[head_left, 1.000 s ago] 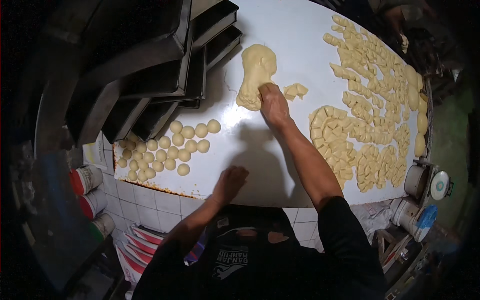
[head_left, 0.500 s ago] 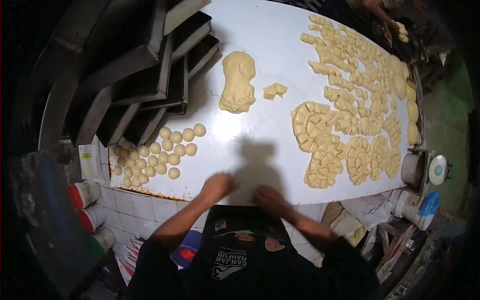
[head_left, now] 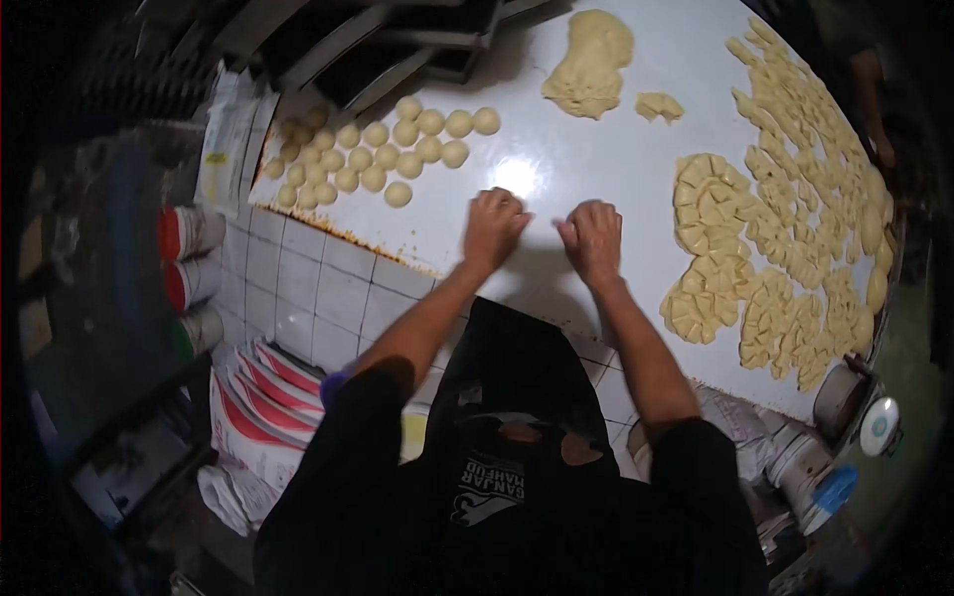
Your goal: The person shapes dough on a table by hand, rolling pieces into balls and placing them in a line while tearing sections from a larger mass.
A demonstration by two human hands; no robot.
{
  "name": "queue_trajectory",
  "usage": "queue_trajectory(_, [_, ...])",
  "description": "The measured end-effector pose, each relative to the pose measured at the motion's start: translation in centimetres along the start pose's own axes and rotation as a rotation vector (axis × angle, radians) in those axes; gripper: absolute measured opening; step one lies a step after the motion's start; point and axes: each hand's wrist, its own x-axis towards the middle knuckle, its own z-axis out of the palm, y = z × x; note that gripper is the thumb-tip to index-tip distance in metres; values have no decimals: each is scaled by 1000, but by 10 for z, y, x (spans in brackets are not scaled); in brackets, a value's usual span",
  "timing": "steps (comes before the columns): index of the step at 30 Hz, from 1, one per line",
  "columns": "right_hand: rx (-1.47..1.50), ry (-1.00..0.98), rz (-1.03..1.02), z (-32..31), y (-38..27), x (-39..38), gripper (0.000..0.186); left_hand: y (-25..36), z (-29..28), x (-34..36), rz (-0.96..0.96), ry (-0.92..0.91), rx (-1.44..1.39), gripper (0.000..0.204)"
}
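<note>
Apparently curled, left hand [head_left: 492, 228] near right hand [head_left: 595, 240].

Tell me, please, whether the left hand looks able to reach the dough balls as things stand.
Probably yes: the left hand sits just right of the dough balls, with only white tabletop showing between them.

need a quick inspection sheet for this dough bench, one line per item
Surface: white table, orange-brown marks along its near-left edge
Job's things: large dough mass at the far side, small dough piece to its right, round dough balls at left, cut dough pieces at right
Clutter: dark metal trays overlapping at upper left
Hands: left hand and right hand apart, fingers curled; contents cannot be told
Cables: nothing seen
Surroundings: tubs and red-and-white sacks at left
</note>
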Motion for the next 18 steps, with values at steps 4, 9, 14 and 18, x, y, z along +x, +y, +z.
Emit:
queue_trajectory(4, [80,-65,-5,4,2,-63,30,3,-13,-59,135,-129,-19,18])
queue_trajectory(9, [-21,-14,-45,-4,8,3,27,-25,-19,-9,20,53,27,12])
queue_trajectory(14, [131,-114,-72,-20,-14,-44,15,-11,-19,-77,201,-61,-145,13])
queue_trajectory(18, [217,-403,307,-43,-20,19,34,-40,-56,-56,62,-427,89,12])
